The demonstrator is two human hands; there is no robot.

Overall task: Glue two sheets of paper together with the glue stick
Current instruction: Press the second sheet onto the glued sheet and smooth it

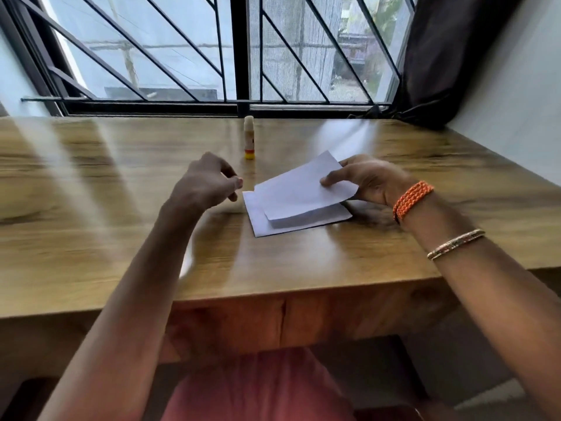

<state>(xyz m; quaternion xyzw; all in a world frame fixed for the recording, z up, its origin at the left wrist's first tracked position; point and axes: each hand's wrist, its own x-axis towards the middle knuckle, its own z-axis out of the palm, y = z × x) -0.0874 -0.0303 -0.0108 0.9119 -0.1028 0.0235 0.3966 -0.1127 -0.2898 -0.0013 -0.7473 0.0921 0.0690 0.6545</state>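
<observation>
The bottom sheet [258, 218] lies flat on the table [91, 189]. The right hand [368, 180] pinches the top sheet [299, 185], lifting its far edge. The left hand [206, 180] hovers empty, fingers loosely curled, perhaps blurred. Beyond, the glue stick [249, 137] stands capped, seemingly untouched; gluing looks not yet begun, so fetching it comes next.

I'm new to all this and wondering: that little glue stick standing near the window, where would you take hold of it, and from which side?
Grip the glue stick around its middle, below the pale cap. It stands upright, alone on the table, so its round sides are free. The left hand is empty and nearest, so it can come in from the near-left side; the right hand holds the top sheet.
</observation>
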